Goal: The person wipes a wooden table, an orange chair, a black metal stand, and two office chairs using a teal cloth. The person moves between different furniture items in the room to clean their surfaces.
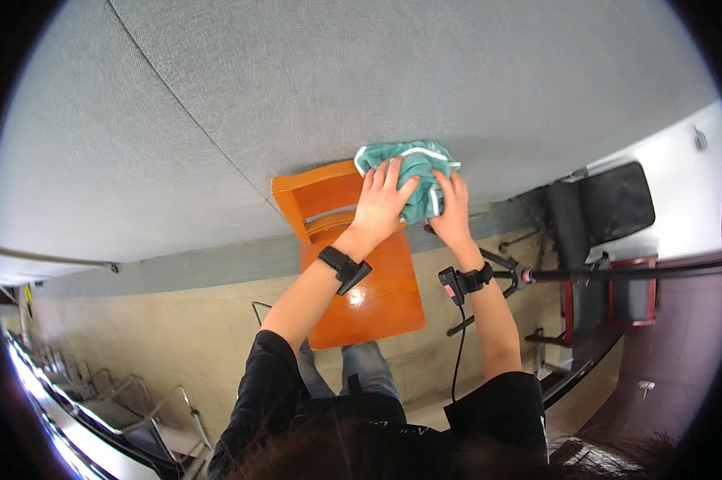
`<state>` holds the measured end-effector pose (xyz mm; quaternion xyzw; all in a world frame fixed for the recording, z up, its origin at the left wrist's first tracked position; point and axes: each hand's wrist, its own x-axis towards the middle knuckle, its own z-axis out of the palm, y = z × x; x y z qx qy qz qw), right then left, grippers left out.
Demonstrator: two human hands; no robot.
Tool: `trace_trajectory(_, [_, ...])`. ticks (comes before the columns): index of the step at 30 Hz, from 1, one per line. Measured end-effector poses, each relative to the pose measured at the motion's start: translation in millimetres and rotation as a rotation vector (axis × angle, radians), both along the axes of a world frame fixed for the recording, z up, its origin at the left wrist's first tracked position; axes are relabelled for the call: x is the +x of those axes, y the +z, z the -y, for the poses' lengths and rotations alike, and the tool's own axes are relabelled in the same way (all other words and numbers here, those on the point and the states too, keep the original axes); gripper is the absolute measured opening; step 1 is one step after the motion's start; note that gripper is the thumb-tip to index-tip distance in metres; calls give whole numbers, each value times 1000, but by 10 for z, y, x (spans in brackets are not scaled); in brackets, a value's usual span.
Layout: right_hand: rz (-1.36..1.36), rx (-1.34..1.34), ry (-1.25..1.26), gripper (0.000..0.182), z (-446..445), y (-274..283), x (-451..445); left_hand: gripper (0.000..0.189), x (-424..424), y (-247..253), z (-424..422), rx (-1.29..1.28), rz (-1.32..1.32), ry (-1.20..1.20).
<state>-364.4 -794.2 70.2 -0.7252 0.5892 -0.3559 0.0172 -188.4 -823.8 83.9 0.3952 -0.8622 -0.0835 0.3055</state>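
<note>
A bunched teal cloth [418,165] with white edging lies over the right end of the backrest of an orange wooden chair [367,294]. My left hand [382,201] presses on the cloth's left side, fingers spread over it and the top rail. On the other side, my right hand [454,207] grips the cloth at the backrest's right end. The cloth covers that corner of the chair and part of my fingertips. Below my arms the glossy seat faces up, level in front of my legs.
Behind the chair rises a grey textured wall [217,90]. To the right stand a black tripod [517,273] and a black padded chair [613,204], with red-framed chairs [634,291] beyond. Metal-framed chairs [139,408] line the lower left. A cable [459,354] hangs from my right wrist device.
</note>
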Motion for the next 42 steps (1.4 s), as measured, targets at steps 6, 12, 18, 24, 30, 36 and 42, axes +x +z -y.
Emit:
trace_trajectory(6, [-154, 70, 79, 59, 128, -133, 457, 51, 461, -253, 36, -65, 149, 59])
trace_trajectory(12, [-122, 77, 348, 62, 224, -86, 1505, 44, 1593, -270, -258, -72, 110, 207])
trace_trajectory(18, [-33, 12, 456, 62, 281, -86, 1797, 46, 1915, -276, -312, -94, 127, 240])
trace_trajectory(24, [-103, 10, 445, 54, 367, -39, 1123, 45, 1241, -223, -217, -72, 156, 208])
trace_trajectory(30, [-159, -53, 255, 49, 233, -116, -8, 43, 154, -275, -30, -93, 168, 17])
trace_trajectory(36, [-49, -14, 15, 55, -134, -724, -586, 46, -529, -711, -67, -132, 115, -148])
trace_trajectory(42, [-73, 382, 158, 61, -345, -1657, -104, 58, 34, -1790, -276, 149, 296, -100])
